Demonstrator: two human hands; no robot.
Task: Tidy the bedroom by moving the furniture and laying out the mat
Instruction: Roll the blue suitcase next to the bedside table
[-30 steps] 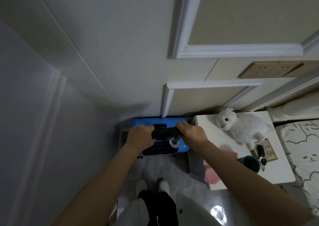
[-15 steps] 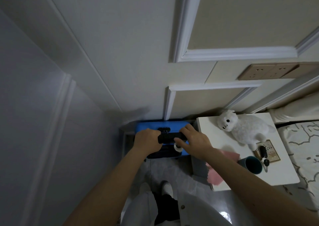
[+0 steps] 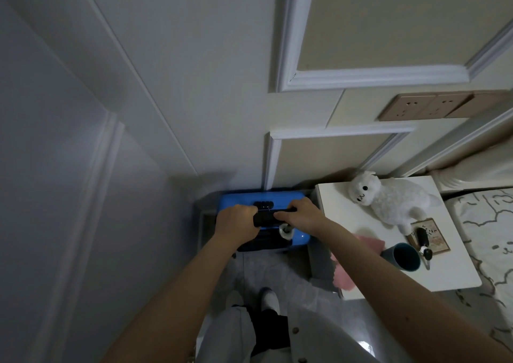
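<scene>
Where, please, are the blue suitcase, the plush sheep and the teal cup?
blue suitcase (image 3: 238, 199): head view, top shell, left part.
plush sheep (image 3: 394, 199): head view, its body.
teal cup (image 3: 403, 256): head view, its rim.

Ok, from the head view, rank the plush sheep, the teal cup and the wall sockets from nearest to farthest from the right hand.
1. Plush sheep: lying on the white nightstand, just right of the right hand.
2. Teal cup: further right and toward the person, at the nightstand's near edge.
3. Wall sockets: up on the wall, farthest.

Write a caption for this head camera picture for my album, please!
Both hands, left hand and right hand, grip the black handle of a blue suitcase beside the white nightstand.
</scene>
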